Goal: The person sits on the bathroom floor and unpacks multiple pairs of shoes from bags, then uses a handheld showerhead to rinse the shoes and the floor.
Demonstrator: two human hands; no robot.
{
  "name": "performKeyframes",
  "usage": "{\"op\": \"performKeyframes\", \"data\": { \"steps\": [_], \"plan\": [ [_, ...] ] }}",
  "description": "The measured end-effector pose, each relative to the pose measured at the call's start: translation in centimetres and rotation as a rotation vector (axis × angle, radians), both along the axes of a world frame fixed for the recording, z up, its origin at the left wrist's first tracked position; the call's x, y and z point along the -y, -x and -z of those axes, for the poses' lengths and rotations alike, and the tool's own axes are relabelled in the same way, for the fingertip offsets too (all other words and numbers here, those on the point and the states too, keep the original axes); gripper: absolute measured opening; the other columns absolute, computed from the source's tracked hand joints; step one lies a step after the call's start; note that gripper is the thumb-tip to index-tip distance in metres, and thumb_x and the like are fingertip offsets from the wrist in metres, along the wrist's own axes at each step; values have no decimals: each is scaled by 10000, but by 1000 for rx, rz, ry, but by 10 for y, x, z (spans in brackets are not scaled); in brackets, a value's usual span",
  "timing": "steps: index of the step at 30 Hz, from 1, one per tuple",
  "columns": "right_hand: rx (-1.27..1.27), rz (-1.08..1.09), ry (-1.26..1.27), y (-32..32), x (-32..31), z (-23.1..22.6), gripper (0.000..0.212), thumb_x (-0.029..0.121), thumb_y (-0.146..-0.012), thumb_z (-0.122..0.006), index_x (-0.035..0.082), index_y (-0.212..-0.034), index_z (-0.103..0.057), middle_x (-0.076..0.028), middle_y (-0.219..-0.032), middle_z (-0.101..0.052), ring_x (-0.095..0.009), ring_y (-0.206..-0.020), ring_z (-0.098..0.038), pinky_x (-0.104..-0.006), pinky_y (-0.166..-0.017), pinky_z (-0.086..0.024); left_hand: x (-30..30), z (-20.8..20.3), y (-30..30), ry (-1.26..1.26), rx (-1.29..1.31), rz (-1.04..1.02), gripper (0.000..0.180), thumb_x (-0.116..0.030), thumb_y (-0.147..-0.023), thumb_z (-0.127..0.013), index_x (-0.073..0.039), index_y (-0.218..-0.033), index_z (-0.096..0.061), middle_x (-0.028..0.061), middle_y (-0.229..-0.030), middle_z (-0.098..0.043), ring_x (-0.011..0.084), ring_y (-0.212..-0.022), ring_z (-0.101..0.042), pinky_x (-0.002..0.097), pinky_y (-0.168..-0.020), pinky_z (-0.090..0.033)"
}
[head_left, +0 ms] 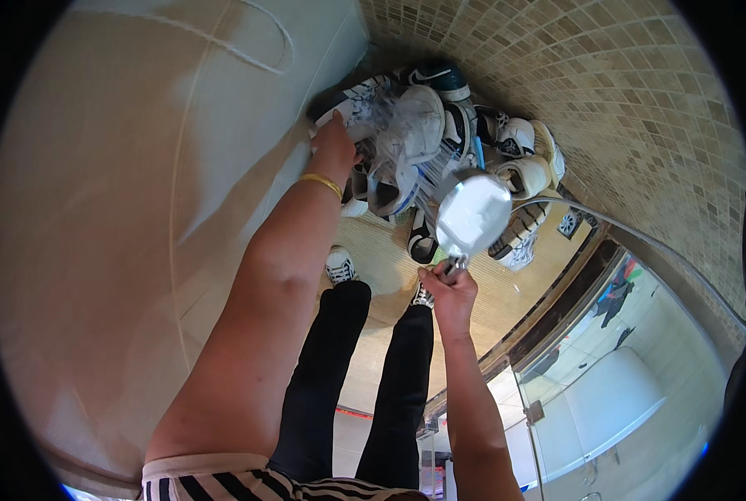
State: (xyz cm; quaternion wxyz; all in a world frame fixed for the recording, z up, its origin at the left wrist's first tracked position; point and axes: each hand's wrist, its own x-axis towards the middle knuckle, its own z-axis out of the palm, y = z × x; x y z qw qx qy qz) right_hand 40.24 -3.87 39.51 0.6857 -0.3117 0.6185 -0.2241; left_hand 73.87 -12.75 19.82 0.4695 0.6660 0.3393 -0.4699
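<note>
My right hand (453, 299) is closed round the handle of a shower head (473, 213) with a wide, shiny round head. Water streams from it leftward over a heap of shoes. At the heap's left side my left hand (336, 144), a yellow bangle at its wrist, grips a white sneaker (349, 107) with a dark sole; the fingers are partly hidden by spray. Beside it lie a white shoe (423, 125), a dark shoe (444, 79) and a grey-white shoe (389, 194). A black-and-white shoe (423, 238) rests nearest my feet.
More shoes lie at the right, among them a white one (527, 175) and one sole-up (519, 230). The metal hose (640, 238) curves off rightward. Walls of mosaic tile (606, 92) and large tile (122, 209) meet behind the heap. A floor drain (568, 224) sits near the glass door (556, 417).
</note>
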Motion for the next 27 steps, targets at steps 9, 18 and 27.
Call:
{"op": "performKeyframes", "data": {
  "steps": [9, 18, 27],
  "plan": [
    [80, 161, 6, -8, -2, 28, 267, -94, -843, -825, 69, -846, -613, 87, -715, -528, -18, -666, -490, -216, -659, -467, -4, 39, 8, 577, -187, -362, 465, -372, -1032, -670, -90, -1382, -549, 182, -1360, -585, 381, -1292, -553, 575, -1070, -533],
    [14, 137, 31, 9, -16, 7, 252, -111, -842, -809, 55, -862, -621, 52, -728, -573, -53, -685, -557, -245, -675, -503, 22, -59, 44, 423, 813, 427, 636, -5, -791, -831, -141, -1376, -623, 122, -1248, -649, 328, -1085, -675, 446, -857, -600],
    [38, 124, 142, 20, -9, -12, 251, -132, -839, -790, 43, -812, -612, 27, -738, -573, -91, -692, -584, -268, -725, -524, 6, -144, -22, 384, 1884, 1701, 433, 2, -804, -651, -218, -1143, -805, 98, -1318, -646, 321, -1192, -631, 452, -967, -529]
  ]
}}
